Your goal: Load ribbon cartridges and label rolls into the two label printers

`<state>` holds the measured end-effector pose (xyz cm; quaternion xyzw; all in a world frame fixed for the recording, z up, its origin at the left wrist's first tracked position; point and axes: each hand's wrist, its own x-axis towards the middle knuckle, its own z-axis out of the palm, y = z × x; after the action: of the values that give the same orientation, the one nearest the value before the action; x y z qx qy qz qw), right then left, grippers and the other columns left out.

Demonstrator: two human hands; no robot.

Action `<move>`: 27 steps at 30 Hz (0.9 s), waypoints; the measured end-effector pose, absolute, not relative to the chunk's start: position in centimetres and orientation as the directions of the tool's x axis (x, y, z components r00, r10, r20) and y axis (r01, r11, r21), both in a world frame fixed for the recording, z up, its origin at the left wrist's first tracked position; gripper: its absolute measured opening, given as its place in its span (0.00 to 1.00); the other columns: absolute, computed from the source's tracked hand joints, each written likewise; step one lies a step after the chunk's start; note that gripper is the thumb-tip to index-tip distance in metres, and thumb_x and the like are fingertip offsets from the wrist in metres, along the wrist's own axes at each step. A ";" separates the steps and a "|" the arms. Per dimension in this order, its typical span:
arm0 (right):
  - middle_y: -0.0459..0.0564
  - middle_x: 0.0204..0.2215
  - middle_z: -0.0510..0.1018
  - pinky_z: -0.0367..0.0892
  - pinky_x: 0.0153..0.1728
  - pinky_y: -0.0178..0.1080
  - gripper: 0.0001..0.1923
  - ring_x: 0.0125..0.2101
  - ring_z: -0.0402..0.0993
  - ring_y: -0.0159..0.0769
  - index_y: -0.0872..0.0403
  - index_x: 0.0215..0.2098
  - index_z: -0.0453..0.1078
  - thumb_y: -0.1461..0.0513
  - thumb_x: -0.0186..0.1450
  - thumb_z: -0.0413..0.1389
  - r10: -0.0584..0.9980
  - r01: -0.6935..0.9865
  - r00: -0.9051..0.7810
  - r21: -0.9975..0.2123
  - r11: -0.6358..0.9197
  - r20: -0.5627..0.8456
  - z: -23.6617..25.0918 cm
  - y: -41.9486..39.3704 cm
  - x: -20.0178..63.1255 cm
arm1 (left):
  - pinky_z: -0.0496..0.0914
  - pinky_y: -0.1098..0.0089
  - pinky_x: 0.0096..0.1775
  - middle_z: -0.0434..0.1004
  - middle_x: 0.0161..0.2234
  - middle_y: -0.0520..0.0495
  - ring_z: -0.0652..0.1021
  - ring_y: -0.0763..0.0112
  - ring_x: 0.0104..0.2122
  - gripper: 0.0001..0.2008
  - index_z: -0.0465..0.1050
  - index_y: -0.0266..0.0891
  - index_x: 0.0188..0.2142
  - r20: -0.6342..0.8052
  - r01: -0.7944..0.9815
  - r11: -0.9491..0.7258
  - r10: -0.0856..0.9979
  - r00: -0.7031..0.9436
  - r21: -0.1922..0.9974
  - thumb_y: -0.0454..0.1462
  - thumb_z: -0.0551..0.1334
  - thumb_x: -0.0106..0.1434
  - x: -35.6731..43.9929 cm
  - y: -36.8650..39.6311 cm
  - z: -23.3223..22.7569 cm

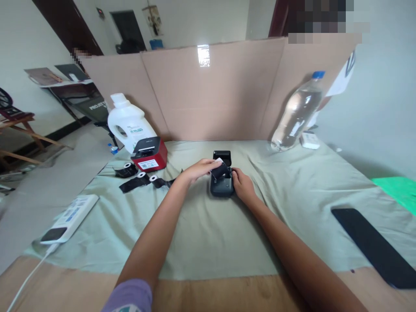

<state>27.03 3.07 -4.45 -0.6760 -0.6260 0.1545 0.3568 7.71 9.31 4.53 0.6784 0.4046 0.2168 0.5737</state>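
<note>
We take the black printer (222, 184) as landmark: it sits mid-cloth with its lid (222, 157) hinged open away from us, long axis running front to back. Our right hand (243, 184) rests against its right flank, steadying it. Our left hand (199, 169) comes over from the left, fingers closed on a small black roll (218, 171) held just above the open bay, axis roughly crosswise. The red printer (149, 154) left of it carries a label, probably unreadable here.

"PROJECT" on dark board (97, 107)
</note>
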 end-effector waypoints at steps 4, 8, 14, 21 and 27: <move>0.57 0.45 0.83 0.67 0.42 0.42 0.21 0.44 0.79 0.47 0.52 0.56 0.69 0.55 0.74 0.40 0.960 0.740 0.170 -0.672 0.024 0.221 -4.5 3.1 27.1 | 0.67 0.70 0.38 0.77 0.37 0.48 0.75 0.67 0.39 0.24 0.78 0.37 0.39 -0.087 0.291 -0.163 0.722 0.687 0.943 0.56 0.65 0.58 8.9 9.9 4.9; 0.56 0.44 0.82 0.67 0.43 0.42 0.21 0.44 0.78 0.46 0.51 0.56 0.69 0.55 0.74 0.41 0.962 0.723 0.173 -0.691 0.022 0.211 -4.6 3.2 27.1 | 0.67 0.72 0.34 0.76 0.41 0.46 0.75 0.69 0.37 0.27 0.74 0.40 0.47 -0.180 0.328 -0.065 0.730 0.660 0.942 0.57 0.64 0.59 8.9 10.2 4.3; 0.55 0.53 0.78 0.64 0.55 0.47 0.20 0.53 0.71 0.43 0.51 0.52 0.73 0.55 0.73 0.43 0.884 0.549 0.146 -0.780 0.301 0.444 -3.9 2.7 27.1 | 0.69 0.71 0.35 0.77 0.37 0.47 0.75 0.67 0.37 0.23 0.73 0.39 0.39 -0.098 0.391 -0.175 0.804 0.587 0.904 0.57 0.61 0.61 9.3 10.4 3.1; 0.51 0.40 0.79 0.64 0.53 0.47 0.08 0.46 0.69 0.44 0.49 0.30 0.72 0.56 0.64 0.56 0.866 0.482 0.186 -0.811 0.332 0.465 -2.5 1.9 25.3 | 0.68 0.64 0.54 0.79 0.51 0.42 0.76 0.60 0.52 0.20 0.76 0.38 0.48 0.084 0.347 -0.374 0.775 0.627 0.860 0.48 0.59 0.64 9.5 11.3 2.2; 0.48 0.29 0.76 0.65 0.41 0.41 0.12 0.36 0.70 0.41 0.50 0.28 0.69 0.53 0.63 0.52 0.921 0.358 0.288 -0.921 0.151 0.263 -1.9 1.7 24.4 | 0.69 0.63 0.55 0.78 0.53 0.40 0.76 0.59 0.53 0.20 0.74 0.37 0.52 0.096 0.397 -0.397 0.796 0.598 0.827 0.46 0.60 0.65 9.3 11.3 1.3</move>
<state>24.39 1.72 -1.93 -0.5967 -0.5360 0.2620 0.5367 9.34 11.33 1.32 0.7982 0.3736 0.2481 0.4021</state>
